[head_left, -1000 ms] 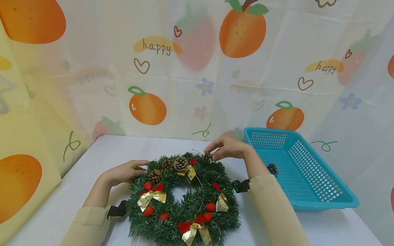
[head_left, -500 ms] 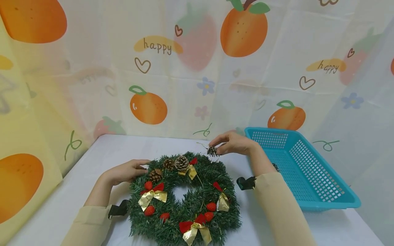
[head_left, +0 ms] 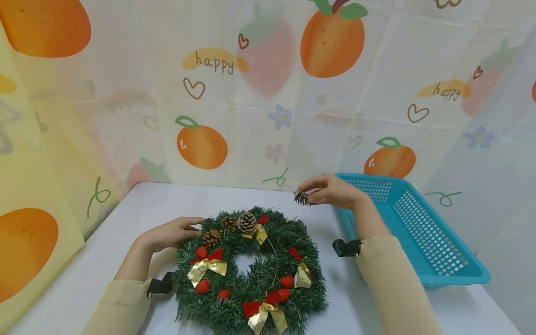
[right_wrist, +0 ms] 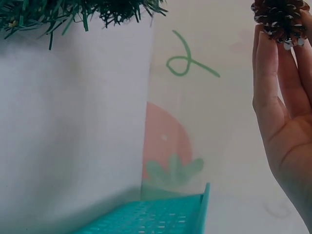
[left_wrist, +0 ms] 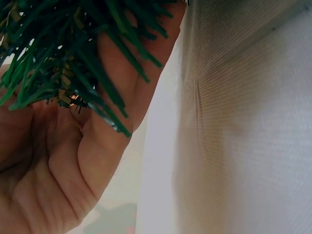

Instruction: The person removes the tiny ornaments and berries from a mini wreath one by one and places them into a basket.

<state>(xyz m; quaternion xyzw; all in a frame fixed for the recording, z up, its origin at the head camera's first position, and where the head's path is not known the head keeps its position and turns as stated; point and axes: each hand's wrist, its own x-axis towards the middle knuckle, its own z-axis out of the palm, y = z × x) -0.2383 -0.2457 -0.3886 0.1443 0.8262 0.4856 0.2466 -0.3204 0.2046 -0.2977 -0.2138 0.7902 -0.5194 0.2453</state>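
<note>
A green wreath (head_left: 289,242) with gold-and-red bows, red berries and several pine cones lies on the white table. At its upper left edge, my left hand (head_left: 176,231) holds the wreath, fingers reaching in at the needles. The left wrist view shows that hand (left_wrist: 53,170) curled about the greenery (left_wrist: 58,53), which hides part of the fingers. Beyond the wreath's upper right, my right hand (head_left: 335,191) pinches a loose pine cone (head_left: 301,197) in the air; a thin cord trails from it. In the right wrist view the pine cone (right_wrist: 280,19) sits between fingertips and thumb.
A turquoise plastic basket (head_left: 444,279) stands at the right of the table, partly behind my right forearm (head_left: 389,270). Behind the table hangs a fruit-printed curtain (head_left: 251,139). Black wrist straps with cameras (head_left: 347,248) sit at both cuffs.
My right hand has lifted the pine cone off the wreath's upper right and carried it up and right, toward the basket. The left hand and wreath have stayed put.
</note>
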